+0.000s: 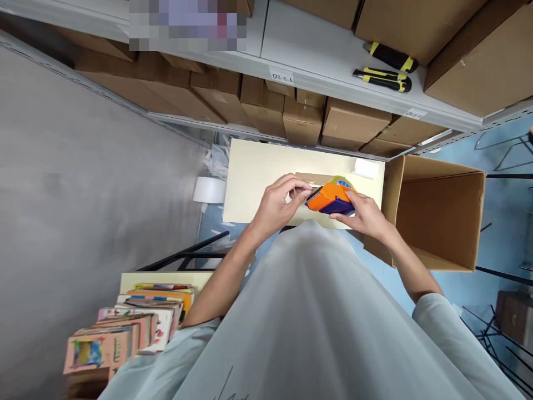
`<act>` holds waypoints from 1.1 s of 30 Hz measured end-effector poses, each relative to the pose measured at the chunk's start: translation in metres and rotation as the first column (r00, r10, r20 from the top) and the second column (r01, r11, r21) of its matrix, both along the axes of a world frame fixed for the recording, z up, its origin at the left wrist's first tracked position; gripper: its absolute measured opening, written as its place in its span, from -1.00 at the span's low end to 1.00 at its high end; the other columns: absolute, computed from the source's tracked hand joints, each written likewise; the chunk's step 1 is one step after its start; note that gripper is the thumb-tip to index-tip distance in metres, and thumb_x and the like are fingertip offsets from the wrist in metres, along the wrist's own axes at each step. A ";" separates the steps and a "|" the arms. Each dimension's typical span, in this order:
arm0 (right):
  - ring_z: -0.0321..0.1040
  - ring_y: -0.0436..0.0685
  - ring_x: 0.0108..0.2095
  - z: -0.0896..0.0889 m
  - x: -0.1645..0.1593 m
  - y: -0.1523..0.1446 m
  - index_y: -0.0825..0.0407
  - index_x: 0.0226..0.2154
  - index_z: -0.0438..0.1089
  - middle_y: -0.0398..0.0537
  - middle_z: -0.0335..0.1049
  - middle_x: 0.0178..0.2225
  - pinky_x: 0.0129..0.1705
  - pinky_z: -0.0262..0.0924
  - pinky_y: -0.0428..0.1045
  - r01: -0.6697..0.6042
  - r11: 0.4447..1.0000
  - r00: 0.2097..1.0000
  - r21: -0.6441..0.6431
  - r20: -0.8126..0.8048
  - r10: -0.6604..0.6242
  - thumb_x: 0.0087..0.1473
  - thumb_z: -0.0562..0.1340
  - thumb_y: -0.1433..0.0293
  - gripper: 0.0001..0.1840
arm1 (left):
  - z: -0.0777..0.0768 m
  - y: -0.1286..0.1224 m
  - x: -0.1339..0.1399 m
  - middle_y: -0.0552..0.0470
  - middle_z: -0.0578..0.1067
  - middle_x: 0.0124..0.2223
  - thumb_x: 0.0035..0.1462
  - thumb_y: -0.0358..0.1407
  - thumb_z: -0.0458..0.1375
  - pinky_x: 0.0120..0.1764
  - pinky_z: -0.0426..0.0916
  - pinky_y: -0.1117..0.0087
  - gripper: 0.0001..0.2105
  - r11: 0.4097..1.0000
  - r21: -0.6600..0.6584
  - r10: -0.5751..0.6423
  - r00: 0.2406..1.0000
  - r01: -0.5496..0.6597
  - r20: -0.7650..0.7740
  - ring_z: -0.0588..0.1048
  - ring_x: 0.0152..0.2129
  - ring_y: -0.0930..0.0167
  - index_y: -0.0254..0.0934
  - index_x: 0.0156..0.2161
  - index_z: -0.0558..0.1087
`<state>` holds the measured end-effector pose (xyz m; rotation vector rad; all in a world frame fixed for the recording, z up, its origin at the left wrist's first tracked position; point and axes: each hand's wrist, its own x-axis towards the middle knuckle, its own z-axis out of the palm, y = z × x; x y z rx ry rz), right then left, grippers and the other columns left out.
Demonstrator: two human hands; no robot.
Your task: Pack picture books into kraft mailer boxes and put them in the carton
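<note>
An orange and dark blue tape dispenser (332, 198) is gripped in my right hand (365, 214), thumb below and fingers along its right side. Part of a tape roll (342, 181) with a yellowish rim shows behind the orange body. At the dispenser's dark front edge, my left hand (285, 199) has its thumb and fingertips pinched together. Whatever lies between those fingertips is too small to make out. Just behind both hands, a flat brown cardboard piece (313, 178) lies on the cream table (258, 178).
A small white box (366, 168) sits at the table's back right. To the right stands an open cardboard box (441, 216). Shelves (316, 66) with brown boxes and utility knives (385, 81) overhang the far side. Stacked books (137, 322) are at lower left.
</note>
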<state>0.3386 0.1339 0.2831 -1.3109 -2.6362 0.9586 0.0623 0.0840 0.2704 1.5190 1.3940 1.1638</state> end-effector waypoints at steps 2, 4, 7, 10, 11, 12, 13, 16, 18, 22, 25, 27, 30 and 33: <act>0.56 0.30 -0.29 0.006 -0.002 0.001 -0.05 0.09 0.44 0.00 0.60 -0.25 -0.23 0.38 0.10 0.004 0.996 0.999 -0.086 0.051 0.001 0.33 0.31 -0.17 -0.41 | -0.006 -0.006 0.006 -0.03 0.61 -0.22 0.43 -0.03 0.25 -0.22 0.45 0.36 -0.70 0.996 -0.068 0.054 0.998 -0.051 0.039 0.50 -0.34 0.40 -0.22 -0.19 0.61; 0.52 0.26 -0.37 0.012 -0.003 0.002 -0.07 0.11 0.45 -0.06 0.58 -0.32 -0.29 0.31 0.07 -0.001 0.984 0.995 -0.176 0.097 0.019 0.32 0.33 -0.13 -0.43 | -0.015 -0.012 0.011 -0.02 0.62 -0.23 0.40 -0.01 0.26 -0.20 0.45 0.35 -0.69 0.983 -0.164 0.101 0.990 -0.084 0.097 0.51 -0.33 0.39 -0.22 -0.21 0.60; 0.46 0.23 -0.42 0.020 0.000 0.006 -0.07 0.08 0.48 -0.09 0.55 -0.38 -0.35 0.20 0.04 -0.011 0.958 0.985 -0.287 0.161 0.059 0.30 0.32 -0.13 -0.44 | -0.029 -0.020 0.011 -0.02 0.64 -0.23 0.30 0.05 0.32 -0.23 0.46 0.36 -0.65 0.938 -0.328 0.180 0.965 -0.111 0.190 0.50 -0.37 0.40 -0.23 -0.22 0.61; 0.42 0.20 -0.44 0.026 0.005 0.017 -0.03 0.05 0.51 -0.10 0.52 -0.41 -0.36 0.12 0.02 0.020 0.935 0.967 -0.354 0.243 0.071 0.28 0.30 -0.16 -0.40 | -0.045 -0.023 -0.008 -0.02 0.64 -0.24 0.17 0.07 0.39 -0.30 0.44 0.37 -0.62 0.881 -0.433 0.315 0.919 -0.190 0.236 0.46 -0.42 0.42 -0.25 -0.21 0.63; 0.42 0.19 -0.44 0.027 0.006 0.023 -0.03 0.02 0.51 -0.11 0.51 -0.42 -0.37 0.11 0.01 0.033 0.925 0.963 -0.379 0.259 0.071 0.26 0.30 -0.17 -0.40 | -0.052 -0.023 -0.016 -0.02 0.64 -0.24 0.13 0.06 0.42 -0.31 0.43 0.37 -0.62 0.863 -0.458 0.356 0.901 -0.215 0.248 0.45 -0.42 0.43 -0.25 -0.21 0.64; 0.41 0.17 -0.44 0.028 0.007 0.030 -0.03 -0.03 0.52 -0.11 0.52 -0.42 -0.37 0.10 0.01 0.041 0.909 0.962 -0.416 0.263 0.077 0.25 0.30 -0.18 -0.41 | -0.060 -0.022 -0.025 -0.03 0.64 -0.24 0.08 0.04 0.44 -0.32 0.42 0.38 -0.62 0.845 -0.484 0.388 0.884 -0.227 0.263 0.45 -0.42 0.43 -0.26 -0.22 0.65; 0.42 0.16 -0.43 0.027 0.006 0.038 -0.03 -0.09 0.52 -0.11 0.54 -0.40 -0.37 0.12 0.00 0.044 0.884 0.963 -0.466 0.254 0.086 0.23 0.31 -0.19 -0.42 | -0.068 -0.021 -0.032 -0.04 0.64 -0.24 0.03 0.01 0.47 -0.33 0.40 0.38 -0.62 0.828 -0.516 0.407 0.868 -0.220 0.284 0.44 -0.43 0.44 -0.27 -0.23 0.66; 0.48 0.13 -0.40 0.015 -0.001 0.067 -0.01 -0.20 0.49 -0.07 0.60 -0.35 -0.35 0.22 -0.01 0.045 0.764 0.973 -0.644 0.201 0.112 0.14 0.37 -0.23 -0.38 | -0.100 -0.013 -0.042 -0.06 0.63 -0.26 -0.12 -0.03 0.51 -0.35 0.36 0.40 -0.61 0.765 -0.624 0.459 0.815 -0.159 0.355 0.40 -0.44 0.46 -0.30 -0.28 0.67; 0.50 0.12 -0.39 0.002 -0.010 0.086 0.01 -0.24 0.48 -0.04 0.62 -0.36 -0.34 0.29 -0.02 0.056 0.698 0.974 -0.714 0.192 0.119 0.04 0.44 -0.27 -0.32 | -0.122 -0.007 -0.041 -0.07 0.62 -0.27 -0.19 -0.06 0.51 -0.36 0.33 0.42 -0.61 0.722 -0.677 0.505 0.779 -0.146 0.371 0.39 -0.44 0.47 -0.31 -0.31 0.67; 0.46 0.07 -0.46 -0.026 -0.026 0.113 0.04 -0.31 0.48 -0.05 0.57 -0.43 -0.39 0.33 -0.03 0.063 0.626 0.970 -0.778 0.196 0.145 -0.09 0.52 -0.29 -0.25 | -0.159 0.001 -0.037 -0.09 0.64 -0.24 -0.24 -0.08 0.50 -0.36 0.32 0.42 -0.62 0.663 -0.728 0.572 0.744 -0.171 0.346 0.41 -0.41 0.45 -0.30 -0.32 0.68; 0.43 0.05 -0.46 -0.041 -0.035 0.123 0.05 -0.35 0.49 -0.05 0.55 -0.44 -0.41 0.32 -0.05 0.038 0.577 0.968 -0.816 0.173 0.181 -0.10 0.52 -0.30 -0.25 | -0.179 0.002 -0.039 -0.10 0.64 -0.22 -0.22 -0.11 0.51 -0.34 0.33 0.41 -0.63 0.635 -0.754 0.600 0.723 -0.170 0.343 0.42 -0.39 0.44 -0.30 -0.30 0.69; 0.42 0.04 -0.46 -0.049 -0.040 0.126 0.06 -0.39 0.48 -0.04 0.55 -0.44 -0.42 0.30 -0.06 0.035 0.578 0.961 -0.816 0.185 0.204 -0.09 0.52 -0.30 -0.25 | -0.191 0.001 -0.040 -0.11 0.65 -0.20 -0.20 -0.14 0.51 -0.32 0.34 0.40 -0.64 0.614 -0.774 0.612 0.712 -0.155 0.343 0.43 -0.37 0.44 -0.31 -0.28 0.70; 0.39 0.02 -0.47 -0.062 -0.046 0.130 0.05 -0.44 0.46 -0.05 0.53 -0.47 -0.43 0.26 -0.07 0.055 0.605 0.942 -0.794 0.243 0.233 -0.07 0.51 -0.29 -0.27 | -0.210 0.003 -0.040 -0.12 0.66 -0.20 -0.20 -0.16 0.52 -0.29 0.36 0.39 -0.66 0.573 -0.809 0.629 0.703 -0.130 0.332 0.44 -0.36 0.44 -0.31 -0.28 0.70; 0.35 0.00 -0.50 -0.071 -0.052 0.133 0.05 -0.48 0.44 -0.05 0.51 -0.49 -0.44 0.21 -0.07 0.068 0.633 0.923 -0.772 0.290 0.254 -0.03 0.50 -0.26 -0.30 | -0.228 0.009 -0.035 -0.12 0.67 -0.21 -0.22 -0.16 0.53 -0.29 0.36 0.39 -0.66 0.544 -0.833 0.639 0.693 -0.101 0.333 0.44 -0.37 0.43 -0.30 -0.30 0.69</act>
